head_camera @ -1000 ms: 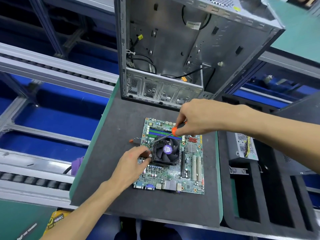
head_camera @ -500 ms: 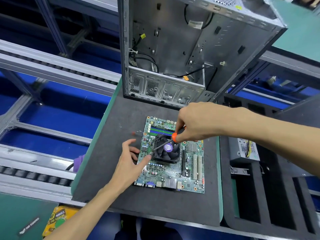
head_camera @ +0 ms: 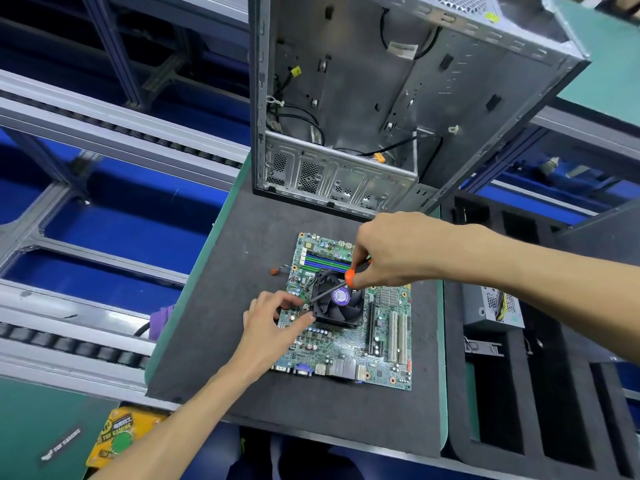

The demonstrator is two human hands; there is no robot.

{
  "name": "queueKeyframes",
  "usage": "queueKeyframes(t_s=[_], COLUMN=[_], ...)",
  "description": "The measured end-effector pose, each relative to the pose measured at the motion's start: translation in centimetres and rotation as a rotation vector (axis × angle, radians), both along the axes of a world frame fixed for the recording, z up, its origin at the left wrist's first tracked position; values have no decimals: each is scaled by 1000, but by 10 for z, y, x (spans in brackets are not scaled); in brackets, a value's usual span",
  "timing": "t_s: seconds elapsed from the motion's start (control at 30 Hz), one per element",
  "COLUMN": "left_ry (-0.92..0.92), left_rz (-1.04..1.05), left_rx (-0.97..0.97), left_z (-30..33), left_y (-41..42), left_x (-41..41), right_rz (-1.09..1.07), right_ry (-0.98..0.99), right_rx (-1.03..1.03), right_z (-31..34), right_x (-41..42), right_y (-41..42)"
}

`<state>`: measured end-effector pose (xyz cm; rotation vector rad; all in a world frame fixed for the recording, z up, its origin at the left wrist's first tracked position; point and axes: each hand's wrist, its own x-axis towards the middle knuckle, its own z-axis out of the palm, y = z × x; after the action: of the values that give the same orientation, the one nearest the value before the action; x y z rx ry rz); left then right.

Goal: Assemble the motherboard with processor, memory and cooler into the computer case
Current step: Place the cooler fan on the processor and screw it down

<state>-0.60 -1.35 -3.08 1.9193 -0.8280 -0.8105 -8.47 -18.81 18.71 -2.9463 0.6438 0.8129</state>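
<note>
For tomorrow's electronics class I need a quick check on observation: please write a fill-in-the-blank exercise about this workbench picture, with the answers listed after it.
1. The right hand holds a screwdriver with an ____ handle.
2. The cooler sits on the ____, which lies flat on the dark mat.
3. The label at the centre of the cooler's fan is ____.
4. The computer case stands open, with no ____ inside it yet.

Missing words: orange; motherboard; purple; motherboard

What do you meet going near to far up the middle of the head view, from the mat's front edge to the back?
Grey mat → motherboard, lying flat → cooler fan, with the right hand holding the screwdriver over it → memory slots → open computer case, standing upright.
</note>
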Motion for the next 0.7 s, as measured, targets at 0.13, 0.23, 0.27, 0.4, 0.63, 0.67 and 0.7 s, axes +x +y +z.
queueKeyframes(t_s=[0.13, 0.23, 0.27, 0.4, 0.63, 0.67, 0.7], left_ry=[1, 22, 36, 22, 37, 47, 57], left_rz=[-4, -4, 4, -3, -20, -23, -26], left_rx=[28, 34, 34, 65, 111, 116, 120], left_z=[1, 0, 0, 0, 6, 7, 8], left_y=[-1, -2, -2, 0, -2, -2, -2], left_x=[1, 1, 1, -1, 0, 1, 1], right_rz=[10, 10, 13, 16, 14, 8, 6], right_ry=[1, -10, -8, 15, 33, 34, 32], right_rx=[1, 15, 17, 22, 7, 10, 4], right_z=[2, 3, 4, 3, 1, 1, 0], right_x=[1, 2, 2, 5, 5, 4, 5], right_y=[-1, -1, -1, 0, -2, -2, -2])
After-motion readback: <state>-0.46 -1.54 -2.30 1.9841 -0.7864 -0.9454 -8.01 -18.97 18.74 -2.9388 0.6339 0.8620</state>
